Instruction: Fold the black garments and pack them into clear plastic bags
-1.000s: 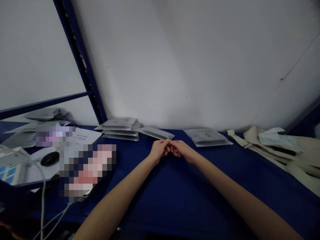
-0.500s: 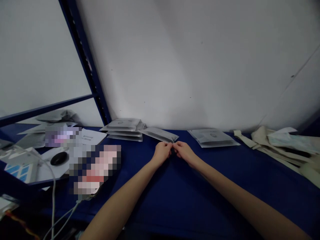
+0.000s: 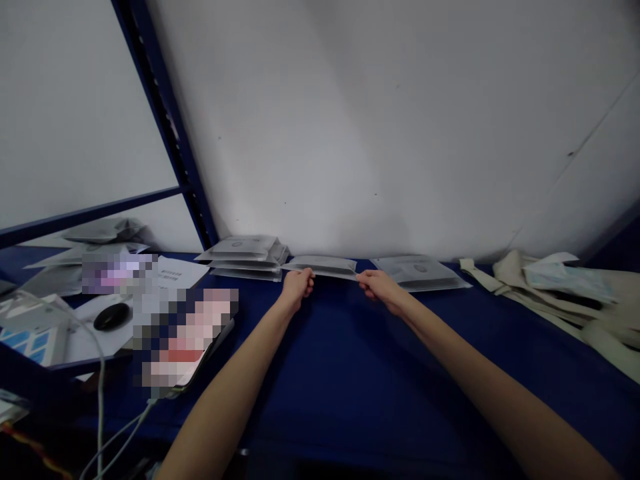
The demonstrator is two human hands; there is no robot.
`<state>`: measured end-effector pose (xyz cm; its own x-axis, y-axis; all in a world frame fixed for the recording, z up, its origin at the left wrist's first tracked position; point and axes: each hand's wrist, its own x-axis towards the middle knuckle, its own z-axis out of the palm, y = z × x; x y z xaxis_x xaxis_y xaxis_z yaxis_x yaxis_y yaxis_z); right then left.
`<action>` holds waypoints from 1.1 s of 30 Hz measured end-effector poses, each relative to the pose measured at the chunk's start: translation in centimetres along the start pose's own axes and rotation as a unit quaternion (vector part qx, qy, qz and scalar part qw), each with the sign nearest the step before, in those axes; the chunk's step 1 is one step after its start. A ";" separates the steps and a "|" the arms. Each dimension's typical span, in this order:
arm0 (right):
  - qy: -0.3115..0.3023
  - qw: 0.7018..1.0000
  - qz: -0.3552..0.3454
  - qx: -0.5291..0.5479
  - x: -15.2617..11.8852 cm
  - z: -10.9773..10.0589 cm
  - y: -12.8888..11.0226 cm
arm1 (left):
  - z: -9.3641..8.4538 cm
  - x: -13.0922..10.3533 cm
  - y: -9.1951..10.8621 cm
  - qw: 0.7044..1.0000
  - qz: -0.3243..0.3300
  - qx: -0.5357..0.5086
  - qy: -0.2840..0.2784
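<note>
Between my hands is a frosted plastic zip bag (image 3: 327, 265), its near edge facing me on the blue surface. My left hand (image 3: 299, 288) is closed on the near left part of that edge. At its right corner, my right hand (image 3: 379, 288) pinches the bag between thumb and finger. To the left lies a stack of similar bags (image 3: 245, 248), close beside the held one. Another frosted bag (image 3: 425, 272) with a round printed mark lies just behind and right of my right hand.
A phone (image 3: 193, 340) with a cable lies at left, near papers (image 3: 175, 275) and a black mouse (image 3: 113, 317). More grey bags (image 3: 103, 231) are piled beyond the blue upright (image 3: 175, 133). Beige cloth straps (image 3: 530, 283) lie at right. A white wall (image 3: 350, 133) stands behind.
My hands have moved apart, the left one leftward along the bag's edge and the right one slightly rightward. The bag now lies straighter, its near edge facing me.
</note>
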<state>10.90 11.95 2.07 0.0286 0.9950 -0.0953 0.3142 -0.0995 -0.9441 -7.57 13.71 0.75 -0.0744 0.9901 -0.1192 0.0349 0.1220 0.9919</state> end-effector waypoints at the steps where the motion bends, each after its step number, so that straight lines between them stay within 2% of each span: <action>1: -0.001 1.000 0.004 0.005 0.1 -0.6 0.0 | -0.4 0.2 0.0 1.000 -0.001 0.000 0.010; 7: 0.034 0.999 0.025 0.023 0.7 -3.5 0.2 | -2.0 1.3 -0.2 0.997 0.004 0.043 0.057; 12: 0.100 0.995 0.028 0.014 1.1 -3.5 1.1 | -2.6 1.3 -1.0 0.987 0.055 0.129 0.074; 14: 0.105 0.994 0.034 0.017 1.3 -3.3 1.5 | -2.5 0.8 -1.2 0.967 0.122 0.202 0.098; 17: 0.099 0.994 0.043 0.026 1.5 -3.1 1.9 | -1.9 -0.3 -1.4 0.892 0.244 0.362 0.117; 20: 0.076 0.995 0.049 0.044 1.4 -3.1 1.9 | -1.0 -1.2 -1.5 0.825 0.316 0.465 0.066; 23: 0.049 0.995 0.056 0.067 1.1 -3.0 1.7 | -0.6 -1.6 -1.6 0.782 0.352 0.514 -0.001; 27: 0.027 0.996 0.068 0.051 0.6 -2.6 1.4 | -0.9 -1.2 -1.8 0.770 0.358 0.529 -0.014; 30: -0.011 0.998 0.062 -0.032 0.3 -1.9 1.2 | -1.1 -0.9 -1.9 0.770 0.365 0.524 -0.008; 32: -0.042 0.993 0.016 -0.110 0.1 -1.3 1.2 | -1.1 -0.8 -2.0 0.767 0.374 0.521 -0.007; 33: -0.046 0.987 -0.031 -0.154 0.0 -1.0 1.2 | -1.1 -0.8 -2.0 0.765 0.379 0.520 -0.008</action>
<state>12.19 11.81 1.25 -0.0819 0.9933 -0.0816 0.5863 -0.0181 -0.8099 -8.64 12.60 -1.14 0.3721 0.8041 0.4637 0.8375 -0.5063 0.2058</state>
